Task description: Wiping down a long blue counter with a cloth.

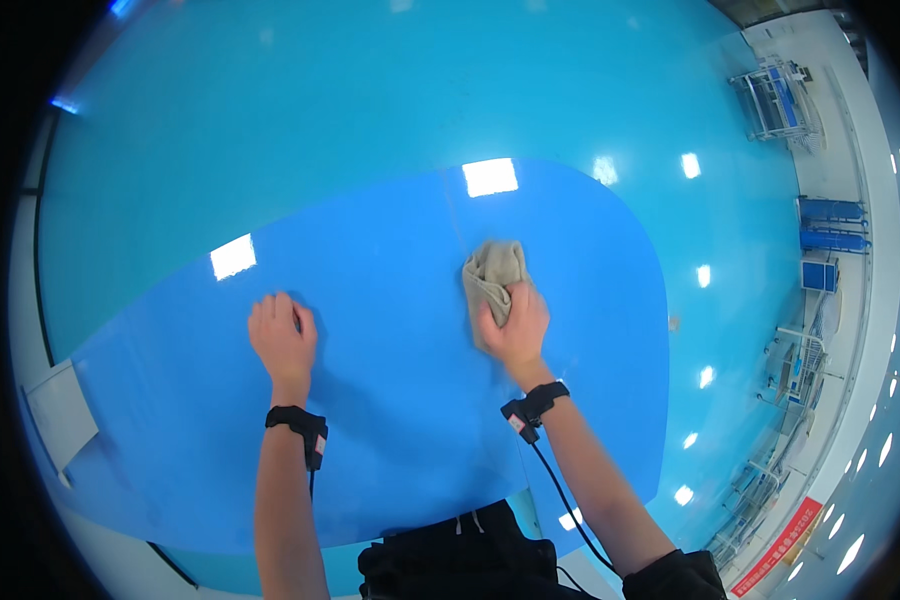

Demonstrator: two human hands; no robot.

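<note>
My right hand (pixel 519 324) grips a folded beige-grey cloth (pixel 499 266), pressed against the glossy blue tabletop (pixel 390 315). Thumb and fingers pinch the near part of the cloth, and its bulk spreads out ahead of the knuckles. My left hand (pixel 281 337) is over the left half of the tabletop, back of the hand up. Its fingers lie together and curl loosely, with no object visible in it; the palm side is hidden. Each wrist wears a black strap with a small sensor box and a cable.
A thin seam (pixel 452 206) crosses the rounded table. A white sheet or board (pixel 61 412) lies at its left edge. Beyond spreads a shiny turquoise floor (pixel 330 112). Along the right wall stand wheeled beds (pixel 784 101), blue gas cylinders (pixel 832 225) and a red banner (pixel 776 551) bearing writing.
</note>
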